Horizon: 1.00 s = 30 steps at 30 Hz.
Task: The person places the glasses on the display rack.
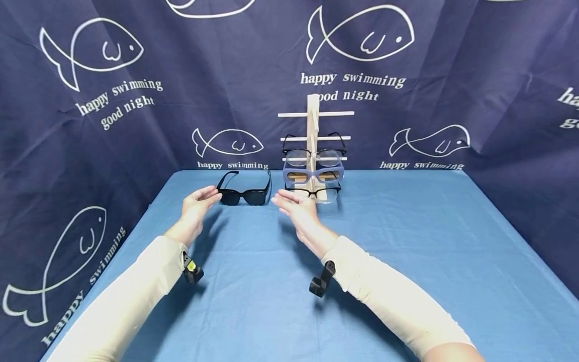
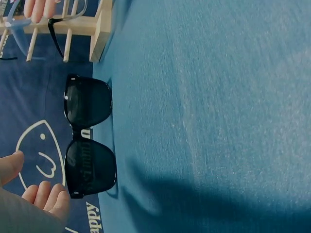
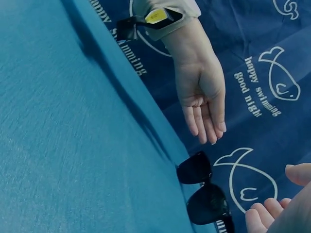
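Observation:
Black sunglasses [image 1: 255, 197] rest on the blue cloth, lenses toward me and temples unfolded backward. At their left end hovers my left hand [image 1: 195, 208], fingers fairly straight and thumb apart. The right wrist view shows a small gap between this left hand [image 3: 201, 87] and the sunglasses [image 3: 206, 203]. My right hand [image 1: 300, 213] is beyond their right end, also with extended fingers and holding nothing. It partly covers the lowest pair of black-rimmed glasses [image 1: 332, 195] on the rack. In the left wrist view, both dark lenses of the sunglasses [image 2: 90, 167] face the camera.
Behind my right hand stands a wooden eyewear rack [image 1: 313, 118] with crossbars. Glasses with dark upper rims [image 1: 332, 158] and a blue-purple pair [image 1: 289, 176] hang on it above the lowest pair. A navy curtain [image 1: 253, 65] with fish drawings closes off the back and sides of the table [image 1: 407, 241].

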Available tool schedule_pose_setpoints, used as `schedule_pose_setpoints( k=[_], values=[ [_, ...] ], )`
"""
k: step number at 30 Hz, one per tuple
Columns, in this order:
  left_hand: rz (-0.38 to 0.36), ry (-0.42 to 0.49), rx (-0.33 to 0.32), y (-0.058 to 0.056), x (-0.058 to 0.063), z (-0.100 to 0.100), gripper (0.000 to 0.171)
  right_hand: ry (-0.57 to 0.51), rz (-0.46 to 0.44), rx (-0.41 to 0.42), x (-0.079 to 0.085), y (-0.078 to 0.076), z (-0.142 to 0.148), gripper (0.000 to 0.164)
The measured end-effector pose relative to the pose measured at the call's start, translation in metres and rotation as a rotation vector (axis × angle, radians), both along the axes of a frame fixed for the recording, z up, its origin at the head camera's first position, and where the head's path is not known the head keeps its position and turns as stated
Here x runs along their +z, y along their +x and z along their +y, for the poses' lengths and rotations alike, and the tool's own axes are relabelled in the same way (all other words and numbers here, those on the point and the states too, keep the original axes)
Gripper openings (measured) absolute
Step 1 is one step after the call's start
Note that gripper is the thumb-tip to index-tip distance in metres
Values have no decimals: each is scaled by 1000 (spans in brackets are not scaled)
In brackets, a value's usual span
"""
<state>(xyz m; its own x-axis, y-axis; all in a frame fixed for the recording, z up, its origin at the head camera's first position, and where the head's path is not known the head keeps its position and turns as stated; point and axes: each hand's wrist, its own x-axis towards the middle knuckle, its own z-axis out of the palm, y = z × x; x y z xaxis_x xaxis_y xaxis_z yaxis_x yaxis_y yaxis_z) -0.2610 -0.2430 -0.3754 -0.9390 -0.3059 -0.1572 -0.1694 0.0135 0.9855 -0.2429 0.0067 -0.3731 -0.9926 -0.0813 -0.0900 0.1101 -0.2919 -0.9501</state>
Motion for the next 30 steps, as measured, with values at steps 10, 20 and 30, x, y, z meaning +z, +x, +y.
schedule_pose_setpoints(
  k=[10,20,30],
  values=[
    [-11,-21,15,-5,-5,0,54,11,-47,16,-5,-1,-9,42],
    [-26,-99,21,-9,-9,-2,55,-4,-34,18,-7,-4,-23,46],
    [-25,-94,-6,-9,-12,-8,55,21,-44,-1,-12,-15,-32,48]
  ],
)
